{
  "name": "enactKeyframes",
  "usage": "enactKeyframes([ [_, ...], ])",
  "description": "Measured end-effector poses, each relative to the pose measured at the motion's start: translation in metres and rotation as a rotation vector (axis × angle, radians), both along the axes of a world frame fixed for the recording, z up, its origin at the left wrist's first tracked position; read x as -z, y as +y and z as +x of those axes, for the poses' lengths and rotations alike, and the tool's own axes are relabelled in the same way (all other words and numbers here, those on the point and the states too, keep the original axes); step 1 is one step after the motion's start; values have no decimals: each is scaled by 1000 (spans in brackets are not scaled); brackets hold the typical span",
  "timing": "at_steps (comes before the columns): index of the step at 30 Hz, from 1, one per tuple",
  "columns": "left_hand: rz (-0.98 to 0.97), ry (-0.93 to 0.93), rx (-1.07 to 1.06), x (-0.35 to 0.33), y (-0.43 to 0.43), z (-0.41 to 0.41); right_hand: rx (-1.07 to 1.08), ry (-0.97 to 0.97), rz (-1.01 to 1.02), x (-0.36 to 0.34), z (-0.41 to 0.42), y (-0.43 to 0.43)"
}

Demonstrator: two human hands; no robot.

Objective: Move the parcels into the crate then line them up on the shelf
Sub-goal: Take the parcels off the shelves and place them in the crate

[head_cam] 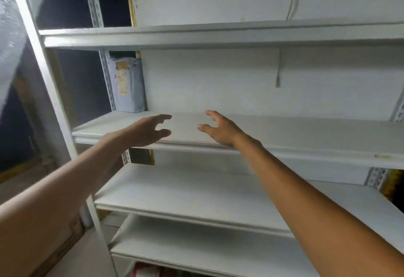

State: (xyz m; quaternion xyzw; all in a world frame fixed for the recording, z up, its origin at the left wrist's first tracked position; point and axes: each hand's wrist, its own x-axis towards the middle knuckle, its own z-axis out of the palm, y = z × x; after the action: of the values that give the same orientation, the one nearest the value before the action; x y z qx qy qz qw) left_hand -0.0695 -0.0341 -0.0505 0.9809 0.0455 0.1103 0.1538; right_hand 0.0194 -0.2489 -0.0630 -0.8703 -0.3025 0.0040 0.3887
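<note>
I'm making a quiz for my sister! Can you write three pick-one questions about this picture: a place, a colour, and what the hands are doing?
1. Where is the parcel? A) standing at the left end of a shelf B) on the floor C) inside a crate
2. What colour is the parcel? A) red B) pale blue C) green
3. What are the left hand and right hand doing? A) gripping the parcel B) carrying a crate C) open, holding nothing
Answers: 1 A, it stands by the left post; 2 B, its wrapping is pale blue; 3 C, both are spread and empty.
</note>
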Motion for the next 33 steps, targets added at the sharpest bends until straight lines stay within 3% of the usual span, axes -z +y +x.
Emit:
enactKeyframes([
  [17,-442,-55,-389,13,162,105,-298,178,74,8,176,234],
  [25,-411,-77,-467,13,241,136,-382,205,102,15,222,320],
  [33,-416,-142,-385,16,348,215,-288,188,171,11,278,405],
])
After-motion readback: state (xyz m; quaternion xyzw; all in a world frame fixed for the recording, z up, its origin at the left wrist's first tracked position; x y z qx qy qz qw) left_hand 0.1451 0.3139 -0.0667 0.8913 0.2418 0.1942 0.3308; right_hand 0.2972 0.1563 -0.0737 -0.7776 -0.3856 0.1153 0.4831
